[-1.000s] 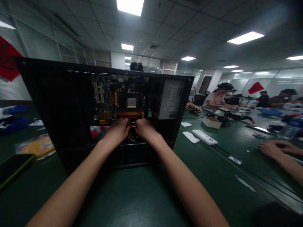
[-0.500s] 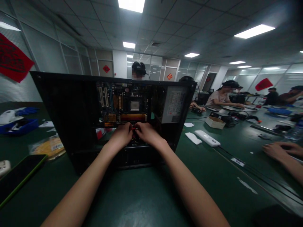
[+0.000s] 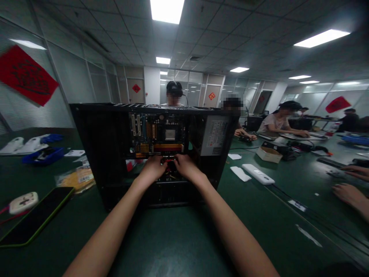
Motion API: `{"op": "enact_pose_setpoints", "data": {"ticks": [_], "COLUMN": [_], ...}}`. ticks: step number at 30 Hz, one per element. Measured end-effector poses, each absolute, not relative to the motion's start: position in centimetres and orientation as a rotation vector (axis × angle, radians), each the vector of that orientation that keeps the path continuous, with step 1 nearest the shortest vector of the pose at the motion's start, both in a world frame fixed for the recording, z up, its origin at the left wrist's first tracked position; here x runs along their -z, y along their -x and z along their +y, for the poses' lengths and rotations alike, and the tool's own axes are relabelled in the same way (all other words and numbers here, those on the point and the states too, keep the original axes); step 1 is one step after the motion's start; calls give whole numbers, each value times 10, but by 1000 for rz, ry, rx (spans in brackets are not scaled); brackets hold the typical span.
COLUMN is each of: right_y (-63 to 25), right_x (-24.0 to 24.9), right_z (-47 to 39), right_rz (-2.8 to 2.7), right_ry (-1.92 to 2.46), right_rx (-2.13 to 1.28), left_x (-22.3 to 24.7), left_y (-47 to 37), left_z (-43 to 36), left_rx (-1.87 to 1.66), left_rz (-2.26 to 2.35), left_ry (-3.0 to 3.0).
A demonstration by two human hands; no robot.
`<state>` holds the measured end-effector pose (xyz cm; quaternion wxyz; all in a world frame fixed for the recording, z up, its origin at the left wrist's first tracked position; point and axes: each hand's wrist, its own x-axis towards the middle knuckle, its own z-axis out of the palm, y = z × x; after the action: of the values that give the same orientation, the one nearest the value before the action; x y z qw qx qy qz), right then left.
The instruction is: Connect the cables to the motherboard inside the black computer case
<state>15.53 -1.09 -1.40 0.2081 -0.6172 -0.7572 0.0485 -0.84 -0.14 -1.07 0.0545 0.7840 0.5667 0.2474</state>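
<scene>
A black computer case stands on the table in front of me with its side uncovered. Inside it are a motherboard with a bare processor in its socket and a labelled power supply at the right. Both my hands reach in just below the orange memory slots. My left hand and my right hand are closed, fingertips close together. Something thin and red shows between them, too small and dark to name. Loose wires hang beneath the hands.
On the green table lie a phone, a bagged yellow item and a blue tray at left. A white power strip and an open carton lie right. Co-workers sit opposite; another person's hand is at far right.
The view has shifted, so the case sits further right and lower, with its top edge showing more. My hands stay closed at the same spot inside, slightly further apart.
</scene>
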Motion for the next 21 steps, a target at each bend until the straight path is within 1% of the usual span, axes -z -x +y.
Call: {"op": "enact_pose_setpoints", "data": {"ticks": [3, 9, 14, 21], "right_y": [-156, -155, -152, -149], "right_x": [16, 16, 11, 6], "right_z": [-8, -3, 3, -2], "right_rz": [-2126, -2109, -2150, -2170], "right_ry": [1709, 1780, 1850, 1902], "right_rx": [-122, -76, -6, 12], "left_x": [11, 18, 15, 8], "left_y": [8, 9, 6, 5], "left_z": [-1, 7, 5, 8], "left_rx": [-740, -758, -712, -658], "left_rz": [1630, 1639, 1636, 1785], "left_ry": [-2419, -2401, -2398, -2350]}}
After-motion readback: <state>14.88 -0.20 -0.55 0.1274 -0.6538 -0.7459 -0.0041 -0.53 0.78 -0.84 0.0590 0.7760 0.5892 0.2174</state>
